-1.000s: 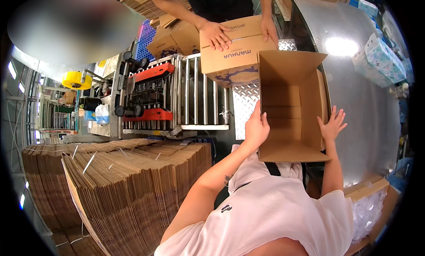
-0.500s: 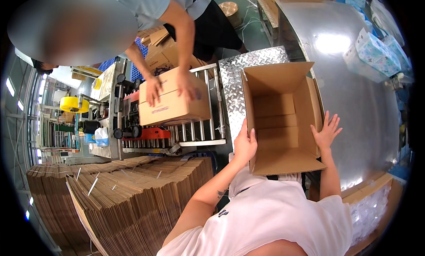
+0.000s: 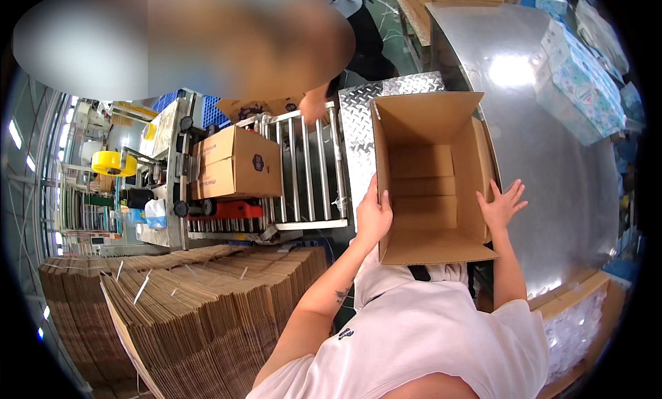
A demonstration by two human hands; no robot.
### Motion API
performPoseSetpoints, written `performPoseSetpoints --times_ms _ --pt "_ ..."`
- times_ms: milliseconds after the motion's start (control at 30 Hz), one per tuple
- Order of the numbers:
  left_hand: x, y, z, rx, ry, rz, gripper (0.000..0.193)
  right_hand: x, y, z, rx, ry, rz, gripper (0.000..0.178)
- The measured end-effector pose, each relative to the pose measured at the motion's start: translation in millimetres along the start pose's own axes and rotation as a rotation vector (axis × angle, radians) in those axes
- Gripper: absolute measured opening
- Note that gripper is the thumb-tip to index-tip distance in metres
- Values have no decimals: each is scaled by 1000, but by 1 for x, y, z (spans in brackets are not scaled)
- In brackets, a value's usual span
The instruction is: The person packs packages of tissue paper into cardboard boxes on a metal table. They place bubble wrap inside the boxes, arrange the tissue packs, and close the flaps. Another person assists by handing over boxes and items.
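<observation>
The open box [image 3: 431,182] stands on the steel table [image 3: 552,185], top flaps spread, inside bare. The left hand [image 3: 373,216] lies flat against its left wall, fingers together and curled over the rim; the right hand [image 3: 501,204] presses the right wall with fingers spread wide, gripping nothing. So the box is pinched between two palms rather than held in a closed grasp.

To my eye the step is squaring and steadying the box. It would go best with even pressure from both sides, low on the walls so they do not bow in, and with the near flap [image 3: 436,248] kept clear of the shirt.

To the left, a sealed brown carton [image 3: 234,170] sits on the roller conveyor [image 3: 303,171], a dark round mark on its near face and a printed side panel. Another person's hand [image 3: 314,109] reaches to the conveyor's far end. A yellow tape roll [image 3: 114,163] hangs on the machine beyond. Flat brown cardboard blanks [image 3: 179,309] stand stacked on edge at lower left. Along the table's far right edge lie pale blue and white patterned packs [image 3: 579,82]; clear-wrapped white packs [image 3: 576,330] sit in a case at lower right.
</observation>
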State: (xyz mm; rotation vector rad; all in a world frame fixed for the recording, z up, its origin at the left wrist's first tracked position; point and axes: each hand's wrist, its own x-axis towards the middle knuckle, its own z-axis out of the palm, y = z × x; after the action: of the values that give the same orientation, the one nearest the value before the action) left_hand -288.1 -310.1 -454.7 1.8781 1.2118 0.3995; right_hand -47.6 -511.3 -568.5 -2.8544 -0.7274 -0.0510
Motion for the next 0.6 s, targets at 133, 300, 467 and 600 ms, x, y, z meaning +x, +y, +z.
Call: performPoseSetpoints --times_ms 133,300,467,600 --pt "9 -9 0 -27 14 71 51 -1 -3 -4 12 3 12 56" --pt "15 -12 2 51 -8 156 49 -1 -2 -8 98 43 26 52" --pt "26 -30 9 -147 -120 143 48 7 3 -14 132 -37 55 56" --pt "31 -59 24 -336 -98 170 47 28 9 -20 122 -185 -25 71"
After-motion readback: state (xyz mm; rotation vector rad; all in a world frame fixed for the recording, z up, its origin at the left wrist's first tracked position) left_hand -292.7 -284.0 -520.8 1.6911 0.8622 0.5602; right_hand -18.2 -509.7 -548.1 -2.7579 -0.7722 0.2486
